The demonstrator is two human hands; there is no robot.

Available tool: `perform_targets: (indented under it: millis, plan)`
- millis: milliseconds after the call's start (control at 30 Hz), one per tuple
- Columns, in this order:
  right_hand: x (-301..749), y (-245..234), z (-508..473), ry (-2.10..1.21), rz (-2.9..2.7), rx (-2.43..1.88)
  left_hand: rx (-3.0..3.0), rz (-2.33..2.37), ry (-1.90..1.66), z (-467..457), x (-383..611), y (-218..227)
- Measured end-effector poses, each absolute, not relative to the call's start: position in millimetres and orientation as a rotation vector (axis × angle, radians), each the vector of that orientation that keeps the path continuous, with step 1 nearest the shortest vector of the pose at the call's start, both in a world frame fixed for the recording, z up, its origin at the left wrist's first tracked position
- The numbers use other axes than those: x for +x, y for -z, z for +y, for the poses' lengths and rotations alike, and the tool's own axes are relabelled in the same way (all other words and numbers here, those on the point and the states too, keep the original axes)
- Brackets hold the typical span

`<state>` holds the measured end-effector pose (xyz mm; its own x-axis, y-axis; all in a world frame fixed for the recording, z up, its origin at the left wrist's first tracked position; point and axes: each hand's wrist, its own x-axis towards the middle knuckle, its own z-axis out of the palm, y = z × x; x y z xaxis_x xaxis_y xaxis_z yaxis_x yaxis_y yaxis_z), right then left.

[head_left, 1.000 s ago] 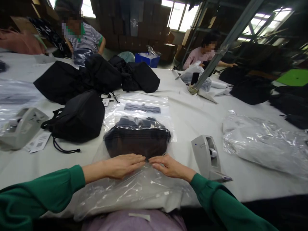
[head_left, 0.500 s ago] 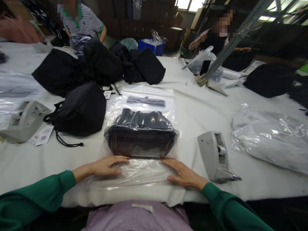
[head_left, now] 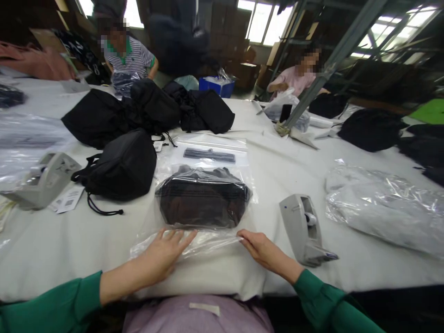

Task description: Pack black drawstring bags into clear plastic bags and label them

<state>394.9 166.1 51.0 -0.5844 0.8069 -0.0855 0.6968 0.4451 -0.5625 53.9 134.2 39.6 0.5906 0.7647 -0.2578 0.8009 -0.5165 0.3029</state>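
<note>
A clear plastic bag (head_left: 239, 159) with a printed label panel lies in front of me, and inside it is a folded black bag (head_left: 204, 201). My left hand (head_left: 163, 254) rests on the loose near end of the plastic, fingers spread, just below the black bag. At the right corner of that same end, my right hand (head_left: 258, 247) pinches the plastic edge between thumb and fingers. Beside the package on the left sits a black drawstring bag (head_left: 121, 166) with a cord and a paper tag (head_left: 67, 199).
Grey tape dispensers stand to the right (head_left: 301, 226) and left (head_left: 45, 180). More black bags (head_left: 152, 106) are piled behind. Clear plastic bags (head_left: 378, 203) lie at right. A metal post (head_left: 333, 64) rises beyond, and two people are across the white table (head_left: 270, 171).
My right hand has closed on the plastic edge. My left hand has turned and now lies over the near flap, which has been drawn up from its flatter spread. The camera view has tilted upward.
</note>
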Motion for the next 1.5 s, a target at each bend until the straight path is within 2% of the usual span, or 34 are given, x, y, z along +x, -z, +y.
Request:
perform_targets:
  millis: [100,300,433,600,700,800,1033,1267,1400,1500]
  plan:
    - [398.9,-68.0,168.7,-0.763,-2.538,-1.307,2.365,1.339,0.121,138.1,46.0,-45.8]
    - [417.8,-95.3,177.5,-0.616,-2.571,-1.295,2.157,1.393,-0.295,164.4,13.2,-81.9]
    - [428.6,-106.7,187.7,-0.503,-2.417,-1.339,2.181,1.556,-0.436,173.0,-2.4,-93.0]
    - [430.7,-113.5,204.9,-0.712,-2.099,-1.462,2.252,1.607,-0.574,187.9,-15.3,-85.4]
    - [428.9,-106.3,219.8,-0.8,-1.919,-1.43,2.43,1.65,-0.764,206.3,-18.2,-83.6]
    - [428.1,-90.4,236.4,-0.815,-1.778,-1.365,2.551,1.502,-0.948,227.0,-17.7,-82.8]
    - [428.7,-49.0,261.3,-1.026,-1.486,-1.488,2.056,1.413,-0.972,261.4,-19.9,-50.1]
    - [426.7,-17.4,278.8,-1.016,-1.372,-1.601,1.891,1.354,-1.064,269.9,-16.2,-38.8]
    - [430.9,-22.0,280.5,-0.909,-1.412,-1.674,1.789,1.361,-1.01,270.7,-11.6,-38.6]
    - [429.1,-50.0,261.8,-0.447,-1.431,-1.698,1.754,1.382,-0.992,268.8,-10.5,-39.0]
